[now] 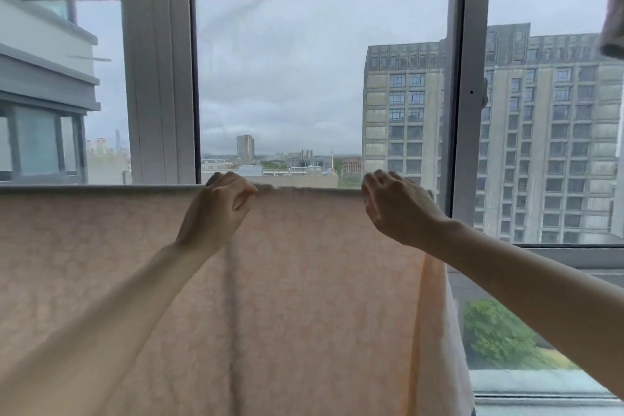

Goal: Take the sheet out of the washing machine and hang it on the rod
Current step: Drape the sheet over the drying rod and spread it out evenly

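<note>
Two hands reach up to the top fold of the sheet, which hangs draped over the rod, itself hidden under the fabric; the peach cloth fills our view from nine o'clock across to about four o'clock. Our left hand pinches the top edge, its fingers curled over the fold with the thumb in front. Our right hand sits at the fold toward three o'clock, its fingers bent over the edge; whether they grasp the cloth we cannot tell. Behind, at twelve o'clock, the window looks onto a tall building. Another cloth hangs at two o'clock.
</note>
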`<state>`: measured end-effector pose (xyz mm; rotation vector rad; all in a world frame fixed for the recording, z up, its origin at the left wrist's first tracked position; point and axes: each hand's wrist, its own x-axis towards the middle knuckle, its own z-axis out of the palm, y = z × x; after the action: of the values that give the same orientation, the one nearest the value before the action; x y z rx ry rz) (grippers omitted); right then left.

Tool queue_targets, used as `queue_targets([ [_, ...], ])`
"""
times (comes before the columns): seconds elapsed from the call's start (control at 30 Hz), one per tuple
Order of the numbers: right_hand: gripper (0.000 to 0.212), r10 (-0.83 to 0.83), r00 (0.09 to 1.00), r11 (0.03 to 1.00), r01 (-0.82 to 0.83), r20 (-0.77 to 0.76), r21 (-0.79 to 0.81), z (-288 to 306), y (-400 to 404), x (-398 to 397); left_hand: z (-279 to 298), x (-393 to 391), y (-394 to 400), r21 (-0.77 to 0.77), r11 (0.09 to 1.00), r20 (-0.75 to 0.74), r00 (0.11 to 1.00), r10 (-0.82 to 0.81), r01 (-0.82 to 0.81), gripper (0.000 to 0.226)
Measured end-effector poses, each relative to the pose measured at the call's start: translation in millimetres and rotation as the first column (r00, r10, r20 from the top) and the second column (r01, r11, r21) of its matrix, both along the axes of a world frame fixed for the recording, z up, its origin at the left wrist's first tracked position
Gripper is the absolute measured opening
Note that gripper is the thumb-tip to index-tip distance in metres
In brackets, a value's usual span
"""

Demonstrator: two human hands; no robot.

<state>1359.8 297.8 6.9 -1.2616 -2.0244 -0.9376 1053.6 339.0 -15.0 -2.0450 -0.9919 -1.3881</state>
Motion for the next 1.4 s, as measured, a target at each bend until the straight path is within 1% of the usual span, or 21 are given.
queue_targets([
  [0.07, 0.019, 0.052, 0.999, 0.998, -0.052, -0.003, -0.033, 1.9, 4.6, -16.5, -3.8, -16.9, 2.3, -0.015, 0.995, 0.015, 0.995, 0.097, -0.097, 0.017],
  [0.17, 0.021, 0.091, 0.996, 0.994, -0.090, 0.015, -0.060, 4.7, 13.6, -40.9, -8.7, -42.6, 4.8, -0.044, 0.974, -0.002, 0.975, 0.223, -0.222, 0.030],
  [0.27, 0.021, 0.136, 0.991, 0.987, -0.135, 0.006, -0.084, 7.7, 22.2, -65.5, -5.2, -66.3, 6.6, -0.085, 0.942, -0.020, 0.946, 0.323, -0.324, 0.033],
  [0.37, 0.019, 0.173, 0.985, 0.980, -0.173, -0.009, -0.096, 11.9, 29.6, -90.3, 5.3, -87.4, 9.0, -0.089, 0.949, -0.015, 0.953, 0.302, -0.302, 0.020],
  [0.43, 0.017, 0.179, 0.983, 0.979, -0.181, -0.035, -0.097, 12.0, 34.9, -104.8, 11.5, -95.3, 12.7, -0.073, 0.952, -0.050, 0.955, 0.293, -0.296, 0.012],
  [0.5, 0.012, 0.160, 0.986, 0.984, -0.164, -0.052, -0.073, 9.0, 42.3, -115.0, 15.2, -97.7, 17.1, -0.055, 0.946, -0.082, 0.946, 0.313, -0.318, 0.008],
  [0.57, 0.007, 0.142, 0.987, 0.988, -0.146, -0.076, -0.043, 7.4, 49.6, -118.9, 15.8, -97.2, 17.3, -0.021, 0.946, -0.083, 0.944, 0.321, -0.323, 0.009],
  [0.63, 0.011, 0.207, 0.963, 0.975, -0.218, -0.172, -0.045, 7.9, 51.9, -117.3, 9.8, -98.4, 13.3, 0.052, 0.961, -0.055, 0.960, 0.275, -0.273, 0.009],
  [0.7, 0.013, 0.313, 0.912, 0.947, -0.321, -0.263, 0.015, 4.8, 50.6, -110.2, -4.9, -101.8, 10.0, 0.102, 0.978, -0.070, 0.980, 0.188, -0.180, 0.014],
  [0.73, 0.012, 0.336, 0.910, 0.941, -0.337, -0.242, 0.039, 1.2, 48.5, -107.6, -13.9, -103.7, 10.4, 0.103, 0.983, -0.103, 0.982, 0.160, -0.149, 0.016],
  [0.77, 0.010, 0.330, 0.926, 0.943, -0.329, -0.183, 0.037, -3.6, 47.0, -106.1, -21.3, -106.4, 13.0, 0.098, 0.986, -0.141, 0.978, 0.151, -0.138, 0.020],
  [0.83, 0.008, 0.294, 0.953, 0.956, -0.294, -0.081, 0.001, -12.9, 45.6, -107.7, -28.9, -111.5, 21.8, 0.093, 0.984, -0.220, 0.961, 0.170, -0.153, 0.022],
  [0.9, 0.005, 0.273, 0.958, 0.961, -0.275, -0.087, -0.018, -12.9, 43.7, -113.3, -29.6, -112.5, 26.3, 0.087, 0.982, -0.258, 0.948, 0.186, -0.169, 0.014],
  [0.93, 0.006, 0.268, 0.958, 0.962, -0.271, -0.100, -0.023, -10.1, 43.5, -117.2, -28.7, -112.3, 26.6, 0.093, 0.981, -0.260, 0.947, 0.190, -0.171, 0.009],
  [1.0, 0.020, 0.257, 0.963, 0.965, -0.261, -0.078, -0.041, -4.7, 43.3, -126.8, -26.7, -111.4, 24.8, 0.104, 0.980, -0.249, 0.949, 0.193, -0.172, 0.007],
  [1.07, 0.037, 0.242, 0.970, 0.969, -0.241, 0.009, -0.050, -3.8, 45.5, -140.8, -26.3, -110.7, 23.2, 0.099, 0.981, -0.231, 0.956, 0.183, -0.164, 0.008],
  [1.1, 0.041, 0.233, 0.971, 0.972, -0.231, 0.057, -0.049, -4.4, 46.8, -149.3, -26.1, -110.7, 22.8, 0.101, 0.982, -0.222, 0.959, 0.177, -0.158, 0.008],
  [1.17, 0.045, 0.219, 0.968, 0.976, -0.217, 0.119, -0.036, -5.8, 51.0, -167.2, -25.9, -111.5, 21.7, 0.104, 0.983, -0.208, 0.963, 0.170, -0.151, 0.008],
  [1.3, 0.056, 0.181, 0.967, 0.983, -0.180, 0.179, -0.019, -4.3, 63.6, -202.5, -26.4, -115.3, 18.9, 0.089, 0.988, -0.181, 0.974, 0.140, -0.126, 0.009],
  [1.4, 0.051, 0.173, 0.964, 0.984, -0.180, 0.201, 0.015, -1.7, 71.7, -223.0, -22.1, -120.3, 16.4, 0.064, 0.993, -0.166, 0.980, 0.107, -0.098, 0.004],
])
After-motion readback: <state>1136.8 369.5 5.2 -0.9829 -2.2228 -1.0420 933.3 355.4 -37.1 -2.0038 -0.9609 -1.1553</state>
